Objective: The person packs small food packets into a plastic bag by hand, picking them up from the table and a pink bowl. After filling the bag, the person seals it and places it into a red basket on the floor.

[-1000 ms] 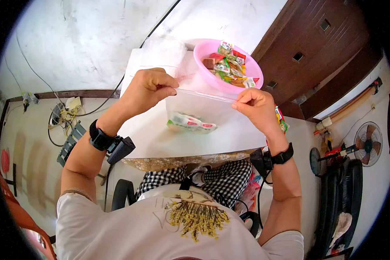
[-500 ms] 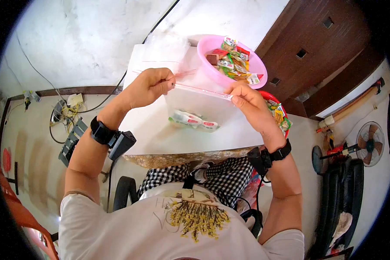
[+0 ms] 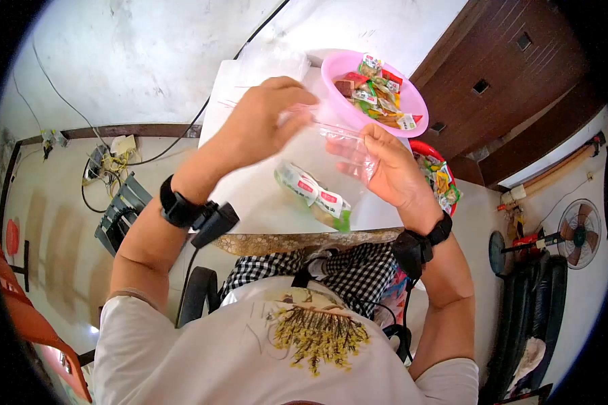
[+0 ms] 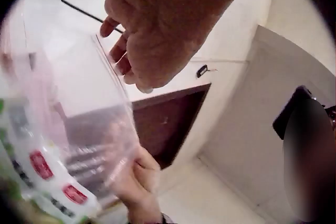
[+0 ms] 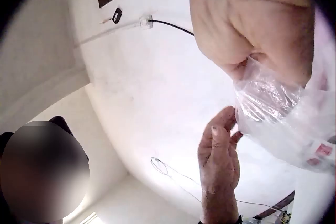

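Observation:
My right hand [image 3: 395, 169] pinches the top corner of a clear zip bag [image 3: 351, 145], its other fingers spread behind the film. White and green packets [image 3: 314, 192] with red labels lie in the bag's lower part, over the white table. Blurred in the head view, my left hand [image 3: 263, 125] is by the other end of the bag's top edge. The right wrist view shows the left hand [image 5: 218, 155] with loosely bent fingers apart from the thumb, close to the film; whether they touch it is unclear. In the left wrist view the bag [image 4: 100, 108] hangs open-sided beside those fingers.
A pink basin [image 3: 419, 125] of mixed snack packets stands at the table's back right, a red basin [image 3: 456, 196] with more packets below it. Stacked clear bags [image 3: 277, 64] lie at the back left of the white table [image 3: 240, 202].
The left hand has moved right, toward the right hand, and its pinch has loosened. The bag's stretched top edge has slackened and crumpled near the right hand; the packets hang more tilted.

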A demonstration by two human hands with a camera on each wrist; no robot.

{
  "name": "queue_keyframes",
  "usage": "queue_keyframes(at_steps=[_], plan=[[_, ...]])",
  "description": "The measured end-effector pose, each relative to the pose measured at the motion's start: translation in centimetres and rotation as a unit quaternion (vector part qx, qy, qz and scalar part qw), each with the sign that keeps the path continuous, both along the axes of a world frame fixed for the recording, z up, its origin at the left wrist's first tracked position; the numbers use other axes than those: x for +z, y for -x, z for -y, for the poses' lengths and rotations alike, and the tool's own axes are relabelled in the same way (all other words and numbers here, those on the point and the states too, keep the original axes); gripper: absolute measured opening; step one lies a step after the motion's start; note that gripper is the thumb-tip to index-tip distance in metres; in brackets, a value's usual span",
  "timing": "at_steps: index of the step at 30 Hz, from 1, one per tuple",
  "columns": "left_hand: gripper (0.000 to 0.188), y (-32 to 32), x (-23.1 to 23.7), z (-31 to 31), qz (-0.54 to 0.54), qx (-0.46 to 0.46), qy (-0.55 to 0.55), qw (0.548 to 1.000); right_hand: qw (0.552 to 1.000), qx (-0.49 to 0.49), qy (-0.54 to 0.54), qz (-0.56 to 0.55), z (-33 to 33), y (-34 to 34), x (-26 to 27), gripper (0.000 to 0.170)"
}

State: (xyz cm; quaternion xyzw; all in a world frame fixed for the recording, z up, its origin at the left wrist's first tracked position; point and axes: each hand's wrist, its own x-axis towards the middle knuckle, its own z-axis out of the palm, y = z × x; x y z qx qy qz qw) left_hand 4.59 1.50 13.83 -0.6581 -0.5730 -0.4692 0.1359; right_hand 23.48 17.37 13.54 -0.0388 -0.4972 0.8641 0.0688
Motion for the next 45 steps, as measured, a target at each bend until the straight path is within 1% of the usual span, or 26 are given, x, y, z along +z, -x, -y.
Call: queue_keyframes(at_steps=[3, 4, 6, 7, 8, 11, 12, 15, 18, 21, 24, 26, 27, 29, 31, 32, 35, 38, 41, 43, 45], plan=[[0.019, -2.7, 1.0, -0.6, -0.099, -0.002, -0.015, 0.995, 1.000, 0.008, -0.025, -0.006, 0.2, 0.1, -0.2, 0.009], [0.020, -2.8, 1.3, -0.8, -0.076, -0.034, 0.059, 0.995, 0.999, 0.017, -0.041, -0.014, 0.1, 0.1, -0.2, 0.009], [0.019, -2.3, 1.6, -1.2, -0.042, -0.048, 0.111, 0.992, 0.997, 0.030, -0.064, -0.030, 0.1, -0.2, -0.3, 0.009], [0.018, -2.1, 1.5, -1.4, -0.026, -0.056, 0.140, 0.988, 0.997, 0.019, -0.071, -0.030, 0.1, -0.4, -0.3, 0.009], [0.015, -1.9, 1.1, -1.7, -0.047, -0.058, 0.093, 0.993, 0.997, 0.009, -0.076, -0.028, 0.2, -0.6, -0.2, 0.010], [0.013, -2.3, 1.1, -1.6, 0.013, -0.058, 0.110, 0.992, 0.996, 0.005, -0.074, -0.041, 0.2, -0.9, 0.2, 0.009], [0.014, -2.3, 0.8, -1.7, 0.018, -0.058, 0.099, 0.993, 0.996, 0.004, -0.073, -0.044, 0.0, -1.0, 0.2, 0.009], [0.016, -2.1, 0.5, -1.8, -0.008, -0.030, 0.066, 0.997, 0.996, -0.001, -0.069, -0.058, 0.0, -1.1, 0.2, 0.009], [0.021, -1.6, 0.8, -1.6, -0.040, -0.033, 0.039, 0.998, 0.995, -0.008, -0.073, -0.061, 0.1, -1.4, 0.5, 0.009], [0.024, -1.5, 2.2, -0.2, -0.018, -0.055, 0.124, 0.991, 0.995, -0.011, -0.090, -0.052, 0.1, -1.7, 0.3, 0.009], [0.025, -0.9, 2.1, 0.1, 0.011, -0.104, 0.158, 0.982, 0.994, -0.015, -0.094, -0.059, 0.1, -2.0, 0.1, 0.008], [0.023, -0.7, 1.9, 0.6, 0.076, -0.116, 0.190, 0.972, 0.993, -0.015, -0.094, -0.067, -0.1, -2.1, -0.6, 0.008], [0.022, -0.5, 1.8, 0.8, 0.109, -0.120, 0.206, 0.965, 0.991, -0.022, -0.114, -0.061, -0.2, -2.1, -0.7, 0.008], [0.016, -0.2, 1.6, 1.0, 0.113, -0.113, 0.221, 0.962, 0.986, -0.037, -0.155, -0.050, -0.6, -2.1, -0.7, 0.009], [0.012, 0.1, 1.3, 1.3, 0.122, -0.091, 0.243, 0.958, 0.967, -0.054, -0.248, -0.025, -1.3, -2.2, -0.6, 0.010], [0.011, 0.3, 1.0, 1.5, 0.115, -0.093, 0.232, 0.961, 0.954, -0.062, -0.293, -0.012, -1.4, -2.3, -0.7, 0.010], [0.009, 1.2, 0.5, 1.7, 0.081, -0.097, 0.201, 0.971, 0.918, -0.143, -0.368, -0.028, -1.0, -2.2, -1.1, 0.010], [0.007, 1.7, 0.7, 2.1, 0.044, -0.079, 0.193, 0.977, 0.867, -0.184, -0.463, -0.031, -1.7, -2.7, -1.1, 0.012], [0.006, 2.2, 0.9, 2.5, 0.042, -0.054, 0.200, 0.977, 0.843, -0.201, -0.499, -0.004, -2.1, -3.2, -1.2, 0.013], [0.007, 2.5, 0.4, 2.4, 0.059, -0.047, 0.189, 0.979, 0.849, -0.212, -0.485, -0.008, -1.6, -3.4, -1.0, 0.014], [0.008, 3.0, -0.6, 2.6, 0.139, -0.056, 0.175, 0.973, 0.851, -0.218, -0.478, -0.011, -1.5, -3.6, -0.9, 0.014]])
